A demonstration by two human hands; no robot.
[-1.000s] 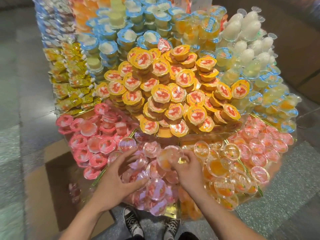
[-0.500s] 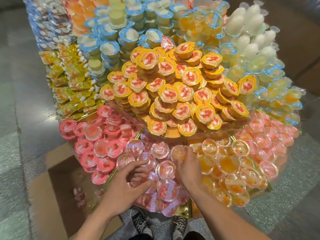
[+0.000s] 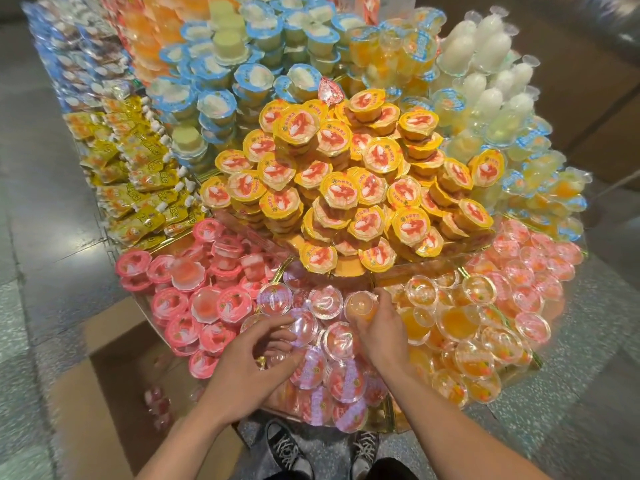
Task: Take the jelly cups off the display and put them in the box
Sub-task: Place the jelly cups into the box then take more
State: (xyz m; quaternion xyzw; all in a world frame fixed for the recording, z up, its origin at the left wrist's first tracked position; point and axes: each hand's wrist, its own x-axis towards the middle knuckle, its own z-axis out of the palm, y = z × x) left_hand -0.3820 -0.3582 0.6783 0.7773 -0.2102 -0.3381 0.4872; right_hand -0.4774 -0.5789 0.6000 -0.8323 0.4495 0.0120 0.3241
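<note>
We see display heaped with jelly cups in colour sections; cardboard box on stone floor, left.

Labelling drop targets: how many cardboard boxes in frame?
1. An open brown cardboard box sits on the floor at lower left, beside the display, left of the left hand, with a few red jelly cups inside. Others may be hidden behind the display.

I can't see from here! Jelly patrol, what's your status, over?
Right grip holds an orange cup. Left grip curled over pink cups, hold unclear. Box on floor at left, few cups inside; no blocker seen.
</note>
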